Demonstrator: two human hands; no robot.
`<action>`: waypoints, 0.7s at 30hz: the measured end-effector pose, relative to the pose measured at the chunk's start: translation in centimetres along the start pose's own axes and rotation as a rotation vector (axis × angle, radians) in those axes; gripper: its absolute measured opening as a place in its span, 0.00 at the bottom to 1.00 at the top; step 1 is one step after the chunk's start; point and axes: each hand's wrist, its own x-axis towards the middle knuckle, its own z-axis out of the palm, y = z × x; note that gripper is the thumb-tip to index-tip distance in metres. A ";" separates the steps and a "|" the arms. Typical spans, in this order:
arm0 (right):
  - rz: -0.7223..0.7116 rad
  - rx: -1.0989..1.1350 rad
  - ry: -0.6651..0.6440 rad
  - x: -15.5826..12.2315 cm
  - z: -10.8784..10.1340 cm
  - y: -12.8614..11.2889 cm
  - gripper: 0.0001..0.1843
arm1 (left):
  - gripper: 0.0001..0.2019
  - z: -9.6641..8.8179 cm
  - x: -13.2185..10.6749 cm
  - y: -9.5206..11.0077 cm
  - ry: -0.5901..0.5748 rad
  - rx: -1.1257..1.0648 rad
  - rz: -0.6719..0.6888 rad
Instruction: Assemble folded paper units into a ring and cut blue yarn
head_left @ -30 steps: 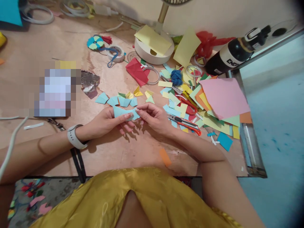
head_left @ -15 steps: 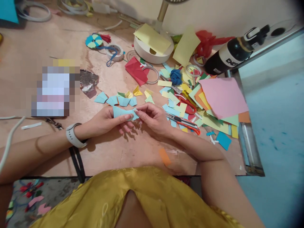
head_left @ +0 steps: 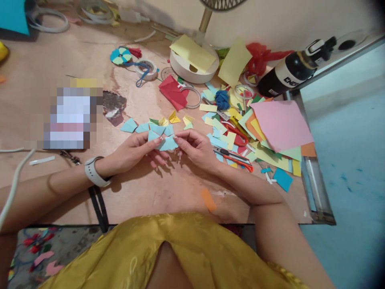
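Both my hands meet over the middle of the wooden table point(head_left: 168, 192), pinching one small light blue folded paper piece point(head_left: 167, 143). My left hand point(head_left: 136, 151), with a white watch on its wrist, holds the piece's left side between thumb and fingers. My right hand point(head_left: 195, 147) grips its right end with curled fingers. Just beyond my hands lies a row of folded blue paper pieces point(head_left: 141, 127) and a few yellow folded pieces point(head_left: 173, 118).
A pile of coloured paper sheets with a pink sheet point(head_left: 279, 124) on top lies to the right, with an orange utility knife point(head_left: 234, 157) and red scissors point(head_left: 237, 134). Farther back stand a white fan base point(head_left: 192, 66), tape rolls point(head_left: 147, 69) and a black bottle point(head_left: 288, 72).
The blue piece has been folded in tighter between my fingers and my hands have drawn slightly closer together. The view shifted only a little.
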 end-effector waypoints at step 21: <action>0.029 -0.050 -0.146 0.1 -0.6 0.5 0.28 | 0.23 0.1 -0.2 0.4 -0.010 0.112 0.001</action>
